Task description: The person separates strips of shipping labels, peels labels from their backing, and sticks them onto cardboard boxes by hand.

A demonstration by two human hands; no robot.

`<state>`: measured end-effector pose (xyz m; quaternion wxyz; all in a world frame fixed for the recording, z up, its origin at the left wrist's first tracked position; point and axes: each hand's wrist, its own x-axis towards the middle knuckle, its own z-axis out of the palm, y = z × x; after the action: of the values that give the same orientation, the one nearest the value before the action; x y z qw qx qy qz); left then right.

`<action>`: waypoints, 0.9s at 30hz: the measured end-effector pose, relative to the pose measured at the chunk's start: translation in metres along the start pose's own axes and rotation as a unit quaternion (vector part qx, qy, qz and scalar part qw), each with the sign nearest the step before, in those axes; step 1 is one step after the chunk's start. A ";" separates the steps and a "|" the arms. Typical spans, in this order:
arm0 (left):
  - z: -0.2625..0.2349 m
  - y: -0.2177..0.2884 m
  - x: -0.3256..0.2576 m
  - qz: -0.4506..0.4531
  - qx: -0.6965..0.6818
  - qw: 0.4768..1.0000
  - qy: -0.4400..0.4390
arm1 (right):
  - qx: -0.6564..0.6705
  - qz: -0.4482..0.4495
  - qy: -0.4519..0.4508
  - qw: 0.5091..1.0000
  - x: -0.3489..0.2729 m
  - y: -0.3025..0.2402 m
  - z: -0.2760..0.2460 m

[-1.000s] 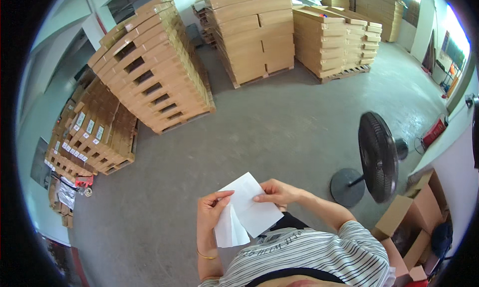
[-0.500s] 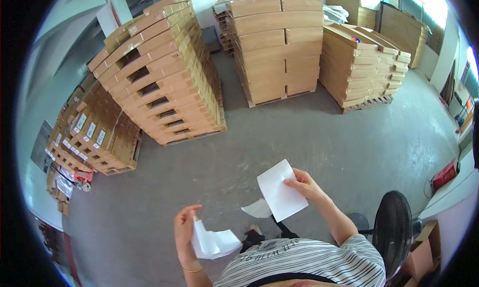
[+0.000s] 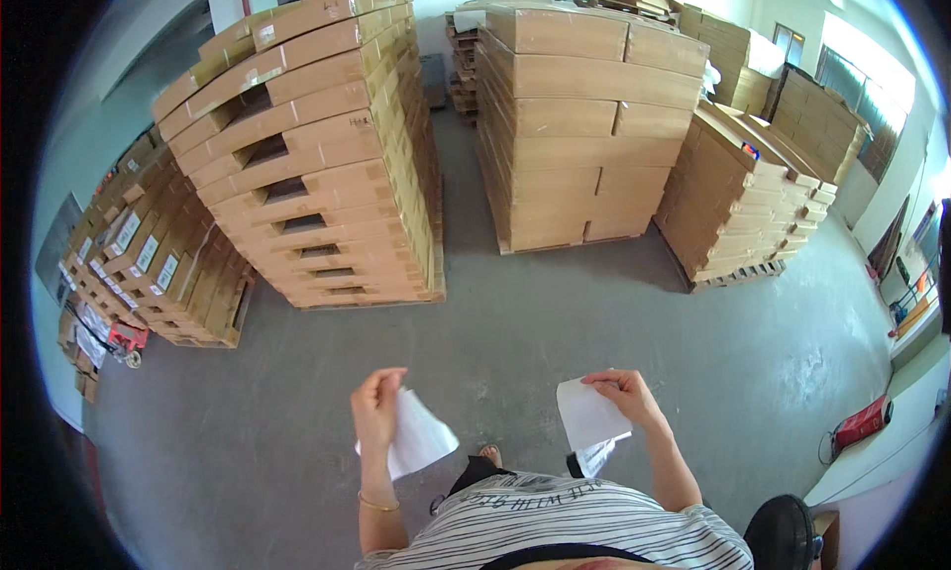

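My two hands, seen from above, held well apart in front of my striped shirt (image 3: 584, 525), each with white paper. My left hand (image 3: 374, 410): tips of thumb and forefinger drawn together; the left sheet (image 3: 421, 438) hangs at the palm side, slanting toward my middle, and exactly which fingers grip it I cannot tell. My right hand (image 3: 626, 396): thumb and fingers pinching the upper edge of the right sheet (image 3: 588, 416), which hangs down; a smaller white piece (image 3: 595, 458) shows just below it, and whether the two are joined I cannot tell. A thin bracelet (image 3: 378, 505) circles my left wrist. Both sheets are in the air above the grey floor (image 3: 495, 342). Beyond: a tall carton stack (image 3: 332, 189) on a pallet and a wide carton stack (image 3: 594, 124). Lower right: a black fan (image 3: 783, 533).
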<state>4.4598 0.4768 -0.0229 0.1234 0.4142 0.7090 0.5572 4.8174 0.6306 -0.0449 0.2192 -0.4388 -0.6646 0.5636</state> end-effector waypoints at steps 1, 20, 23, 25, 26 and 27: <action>0.017 0.004 0.025 0.042 -0.020 0.999 -0.013 | -0.005 -0.003 0.017 1.000 0.016 -0.012 0.005; 0.237 0.043 0.273 0.208 0.053 0.962 -0.166 | -0.014 -0.081 -0.270 0.959 0.323 -0.109 -0.020; 0.262 0.050 0.314 0.147 0.003 0.965 -0.217 | 0.031 -0.070 -0.272 0.959 0.367 -0.111 -0.052; 0.280 0.056 0.339 0.129 -0.012 0.961 -0.245 | 0.060 -0.062 -0.273 0.958 0.395 -0.111 -0.074; 0.288 0.057 0.347 0.113 -0.029 0.954 -0.275 | 0.062 -0.058 -0.275 0.958 0.405 -0.110 -0.086; 0.294 0.055 0.354 0.109 -0.029 0.954 -0.278 | 0.062 -0.054 -0.271 0.959 0.414 -0.109 -0.099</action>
<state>4.4506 0.9377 0.0251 0.2659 0.6236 0.5812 0.4503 4.6438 1.0319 0.0004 0.0880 -0.2188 -0.6859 0.6884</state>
